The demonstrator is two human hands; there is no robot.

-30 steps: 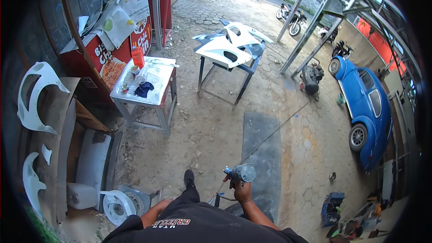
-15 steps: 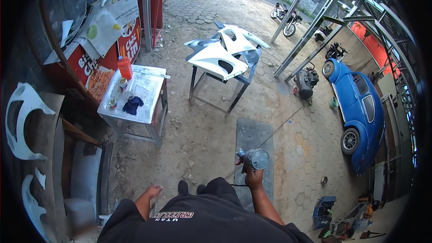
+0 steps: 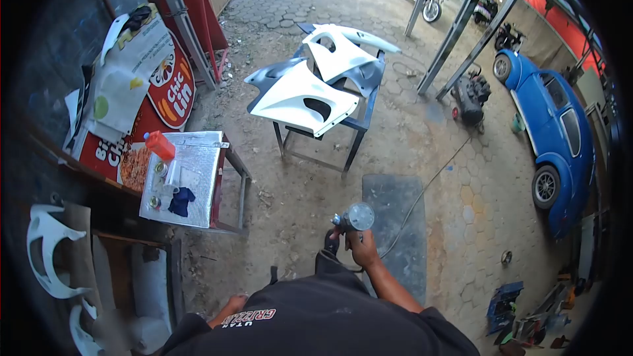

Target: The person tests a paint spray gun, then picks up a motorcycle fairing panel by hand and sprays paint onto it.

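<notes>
A spray gun (image 3: 349,219) with a round translucent cup is gripped in my right hand (image 3: 362,249), its thin hose (image 3: 410,214) trailing off over the ground. My left hand (image 3: 232,304) hangs low at my side, partly behind my dark shirt; its fingers are too small and covered to read. In front of me, beyond the gun, white motorcycle fairing panels (image 3: 297,100) with dark grey-blue portions rest on a metal stand (image 3: 354,148). Neither hand touches the panels.
A silver-topped table (image 3: 206,178) at left bears a red-orange bottle (image 3: 160,146), cans and a dark cloth (image 3: 181,201). More white panels (image 3: 49,250) lean lower left. A dark mat (image 3: 395,237), an air compressor (image 3: 471,99), steel posts and a blue car (image 3: 550,138) are to the right.
The view has shifted, and the panels and their stand look nearer. One foot has come forward. My right hand still holds the spray gun; my left hand has dropped lower beside the shirt.
</notes>
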